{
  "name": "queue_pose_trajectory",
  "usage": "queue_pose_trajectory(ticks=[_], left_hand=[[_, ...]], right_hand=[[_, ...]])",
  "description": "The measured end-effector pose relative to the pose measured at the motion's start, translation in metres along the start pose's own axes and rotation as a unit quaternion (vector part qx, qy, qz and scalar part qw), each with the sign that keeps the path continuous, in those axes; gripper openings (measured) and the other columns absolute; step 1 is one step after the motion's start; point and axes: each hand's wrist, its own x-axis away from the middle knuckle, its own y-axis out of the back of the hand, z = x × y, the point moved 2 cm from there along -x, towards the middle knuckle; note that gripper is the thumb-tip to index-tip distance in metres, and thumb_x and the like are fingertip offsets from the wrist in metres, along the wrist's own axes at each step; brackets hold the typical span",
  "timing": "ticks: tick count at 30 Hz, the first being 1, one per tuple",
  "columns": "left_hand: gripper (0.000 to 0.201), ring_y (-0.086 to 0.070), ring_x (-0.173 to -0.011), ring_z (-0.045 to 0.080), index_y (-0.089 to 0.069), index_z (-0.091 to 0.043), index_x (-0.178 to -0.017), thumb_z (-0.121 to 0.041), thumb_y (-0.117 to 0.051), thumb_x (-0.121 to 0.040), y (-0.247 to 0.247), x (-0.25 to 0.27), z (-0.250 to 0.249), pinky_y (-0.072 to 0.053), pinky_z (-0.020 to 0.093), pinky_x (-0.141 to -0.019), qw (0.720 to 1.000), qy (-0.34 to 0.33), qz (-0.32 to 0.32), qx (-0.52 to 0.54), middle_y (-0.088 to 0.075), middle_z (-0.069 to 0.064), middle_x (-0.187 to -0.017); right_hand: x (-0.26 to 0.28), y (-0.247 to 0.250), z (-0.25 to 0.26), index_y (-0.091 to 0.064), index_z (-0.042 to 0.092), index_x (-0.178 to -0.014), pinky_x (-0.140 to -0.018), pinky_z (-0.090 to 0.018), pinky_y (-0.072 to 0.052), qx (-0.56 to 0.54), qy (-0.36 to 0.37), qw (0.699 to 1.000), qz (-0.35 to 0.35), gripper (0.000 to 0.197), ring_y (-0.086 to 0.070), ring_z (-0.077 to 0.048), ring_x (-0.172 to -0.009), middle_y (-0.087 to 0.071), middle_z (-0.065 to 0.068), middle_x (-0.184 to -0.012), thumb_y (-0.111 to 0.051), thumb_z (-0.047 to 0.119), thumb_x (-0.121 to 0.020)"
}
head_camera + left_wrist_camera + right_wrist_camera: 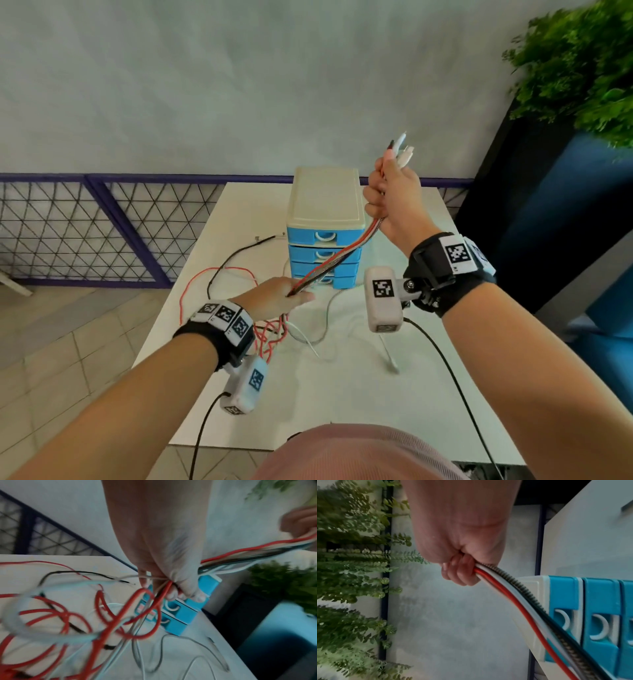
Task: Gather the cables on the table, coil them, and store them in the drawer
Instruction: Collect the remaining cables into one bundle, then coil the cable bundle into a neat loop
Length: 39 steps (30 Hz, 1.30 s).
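A bundle of cables (337,258), red, white, black and braided, runs taut between my two hands. My right hand (390,198) is raised beside the drawer unit and grips the bundle (513,595) near its plug ends (402,147), which stick out above the fist. My left hand (284,298) is lower, in front of the drawers, with its fingers (173,591) curled round the same cables. Below it the loose red cable (68,615), white and grey lengths hang and trail in tangled loops on the white table (239,394).
A small drawer unit (325,219) with a cream top and blue drawers, all closed, stands at the back of the table. A potted plant (579,65) is at the right. A purple mesh fence (102,233) runs along the left.
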Motion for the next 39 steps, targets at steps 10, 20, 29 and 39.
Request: queue_pose_trajectory(ticks=[10,20,29,39], left_hand=[[0.023,-0.055,-0.067,0.017,-0.054,-0.016,-0.089,-0.027,-0.037,-0.098,0.083,-0.002,0.044,-0.047,0.041,-0.086,0.943,0.132,-0.147,-0.269,-0.059,-0.003,-0.076],[0.051,-0.045,-0.118,0.033,-0.047,-0.022,-0.125,-0.029,-0.065,-0.078,0.127,-0.013,0.025,-0.034,0.054,-0.102,0.902,0.133,-0.176,-0.371,-0.051,0.007,-0.127],[0.028,-0.058,-0.116,0.018,-0.050,-0.021,-0.124,-0.028,-0.034,-0.102,0.067,-0.015,-0.055,-0.048,0.026,-0.089,0.975,-0.053,-0.082,0.199,-0.063,-0.003,-0.116],[0.036,-0.062,-0.095,0.008,-0.061,-0.024,-0.121,-0.032,-0.066,-0.087,0.051,-0.018,-0.100,-0.051,0.027,-0.091,0.921,-0.152,-0.147,0.328,-0.064,-0.006,-0.099]], right_hand=[[0.012,0.013,0.017,-0.045,0.020,-0.079,-0.033,-0.015,-0.016,0.140,-0.050,0.987,0.054,0.031,-0.022,-0.003,-0.038,-0.031,0.010,-0.050,-0.038,0.038,-0.103],[0.033,0.007,-0.038,-0.048,0.016,-0.085,-0.035,-0.016,-0.024,0.234,-0.093,0.960,0.123,0.028,-0.026,-0.005,-0.040,-0.030,0.006,-0.055,-0.040,0.037,-0.102],[0.042,0.024,-0.058,-0.051,0.013,-0.088,-0.035,-0.015,-0.022,0.174,-0.165,0.960,0.143,0.026,-0.024,-0.005,-0.041,-0.030,0.006,-0.056,-0.041,0.032,-0.103],[0.054,0.014,-0.054,-0.043,0.013,-0.072,-0.040,-0.016,-0.022,0.195,-0.184,0.943,0.199,0.033,-0.026,-0.005,-0.042,-0.034,0.006,-0.053,-0.036,0.019,-0.104]])
